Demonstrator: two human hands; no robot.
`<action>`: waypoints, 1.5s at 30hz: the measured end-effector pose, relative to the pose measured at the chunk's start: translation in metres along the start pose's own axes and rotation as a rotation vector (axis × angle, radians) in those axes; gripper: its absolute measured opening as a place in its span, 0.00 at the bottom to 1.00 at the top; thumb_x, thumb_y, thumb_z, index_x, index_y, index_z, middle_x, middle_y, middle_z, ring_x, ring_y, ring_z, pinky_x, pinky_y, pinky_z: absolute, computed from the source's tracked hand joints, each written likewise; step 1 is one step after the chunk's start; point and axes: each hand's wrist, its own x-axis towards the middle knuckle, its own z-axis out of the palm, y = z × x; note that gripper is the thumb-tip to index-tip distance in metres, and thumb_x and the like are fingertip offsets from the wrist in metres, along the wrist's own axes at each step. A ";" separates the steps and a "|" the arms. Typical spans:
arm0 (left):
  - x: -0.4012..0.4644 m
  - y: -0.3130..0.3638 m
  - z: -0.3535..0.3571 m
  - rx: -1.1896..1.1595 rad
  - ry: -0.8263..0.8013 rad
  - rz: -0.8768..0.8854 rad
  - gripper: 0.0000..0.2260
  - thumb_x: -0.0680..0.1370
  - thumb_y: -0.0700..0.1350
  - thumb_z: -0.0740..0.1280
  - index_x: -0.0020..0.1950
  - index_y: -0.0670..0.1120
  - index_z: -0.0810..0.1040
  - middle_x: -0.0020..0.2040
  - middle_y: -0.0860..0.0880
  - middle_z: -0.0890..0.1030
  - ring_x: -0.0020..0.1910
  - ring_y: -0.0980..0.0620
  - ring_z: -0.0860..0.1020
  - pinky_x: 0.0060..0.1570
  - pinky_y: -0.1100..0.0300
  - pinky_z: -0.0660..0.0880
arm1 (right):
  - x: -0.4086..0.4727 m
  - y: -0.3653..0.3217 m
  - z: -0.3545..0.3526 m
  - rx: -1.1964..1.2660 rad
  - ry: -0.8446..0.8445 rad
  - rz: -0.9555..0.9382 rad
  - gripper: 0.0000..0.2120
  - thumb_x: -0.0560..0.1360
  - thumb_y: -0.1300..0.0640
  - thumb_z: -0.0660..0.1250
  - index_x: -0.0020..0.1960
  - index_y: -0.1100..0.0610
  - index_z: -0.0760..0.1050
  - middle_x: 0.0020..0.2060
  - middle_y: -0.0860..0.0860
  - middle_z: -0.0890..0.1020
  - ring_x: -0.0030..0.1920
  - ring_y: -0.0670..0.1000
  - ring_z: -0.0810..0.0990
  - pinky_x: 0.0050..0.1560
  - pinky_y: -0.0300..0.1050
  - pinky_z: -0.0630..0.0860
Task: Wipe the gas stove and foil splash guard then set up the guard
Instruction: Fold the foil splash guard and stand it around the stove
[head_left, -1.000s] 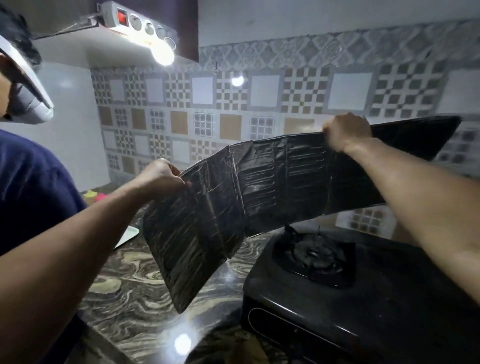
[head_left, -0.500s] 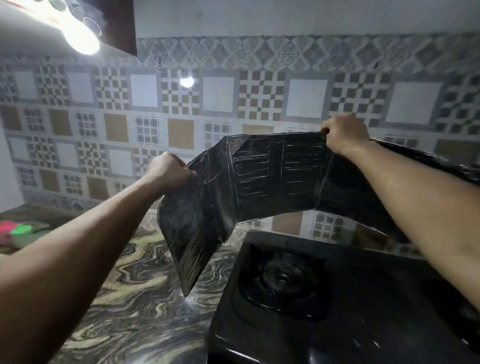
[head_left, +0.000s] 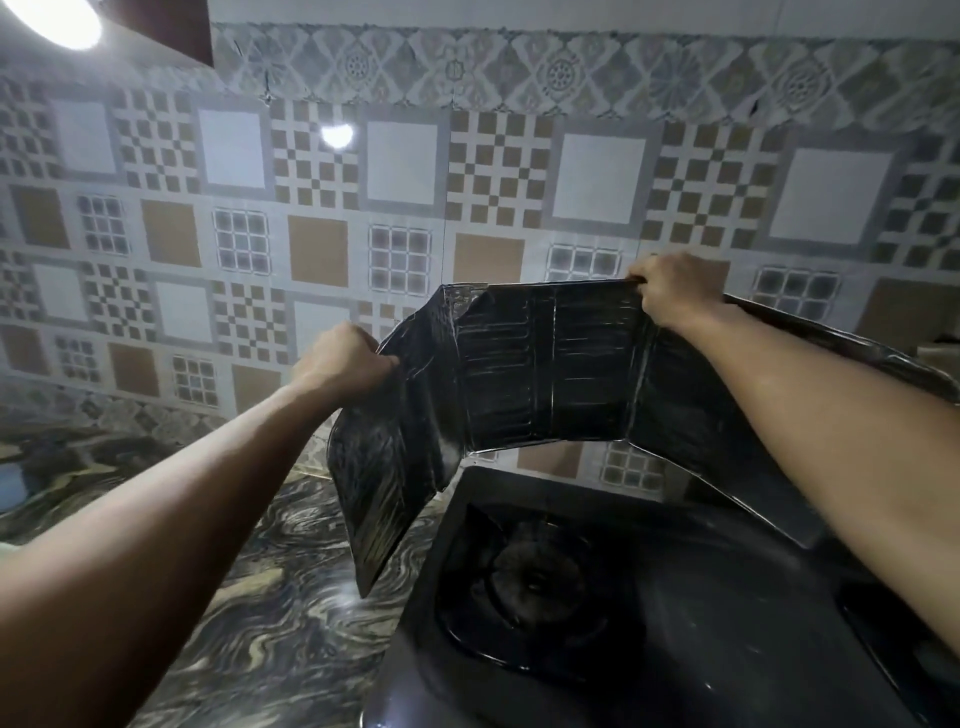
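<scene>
Nearest, at 5 o'clock, the black stove (head_left: 701, 639) sits on the swirled stone counter (head_left: 270, 613), one burner (head_left: 530, 577) showing on its left side. Above its far edge the splash guard (head_left: 545, 384) is held in the air, clear of the stove, its long axis running left to right and its dark, streaked face turned toward the camera. The panels bend at their folds: the left end hangs down toward 7 o'clock beside the stove's left edge, and the right end sweeps off toward 3 o'clock behind the right forearm. The left hand (head_left: 343, 358) grips the top edge near the left fold, arm stretched from 8 o'clock. The right hand (head_left: 670, 288) clutches the top edge further right, knuckles up. Beyond stands the patterned tile wall (head_left: 400, 161).
</scene>
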 end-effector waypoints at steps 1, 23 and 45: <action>0.001 0.000 0.005 -0.005 -0.011 -0.004 0.10 0.76 0.46 0.70 0.43 0.38 0.83 0.34 0.45 0.80 0.32 0.49 0.79 0.28 0.62 0.70 | 0.002 0.002 0.001 0.005 -0.024 -0.025 0.09 0.77 0.69 0.62 0.50 0.60 0.80 0.44 0.58 0.80 0.41 0.54 0.73 0.41 0.44 0.67; 0.010 0.010 0.092 -0.084 -0.192 -0.185 0.14 0.75 0.47 0.70 0.36 0.37 0.80 0.32 0.44 0.79 0.29 0.48 0.76 0.26 0.63 0.71 | -0.024 0.069 0.114 0.037 -0.291 -0.075 0.09 0.78 0.59 0.65 0.56 0.54 0.80 0.50 0.59 0.83 0.49 0.61 0.80 0.45 0.49 0.76; -0.001 0.011 0.122 -0.526 -0.422 -0.445 0.12 0.76 0.45 0.66 0.51 0.36 0.80 0.47 0.38 0.84 0.45 0.41 0.82 0.54 0.48 0.77 | -0.054 0.122 0.143 0.228 -0.351 0.181 0.05 0.74 0.61 0.72 0.49 0.56 0.82 0.44 0.53 0.85 0.46 0.54 0.81 0.50 0.51 0.78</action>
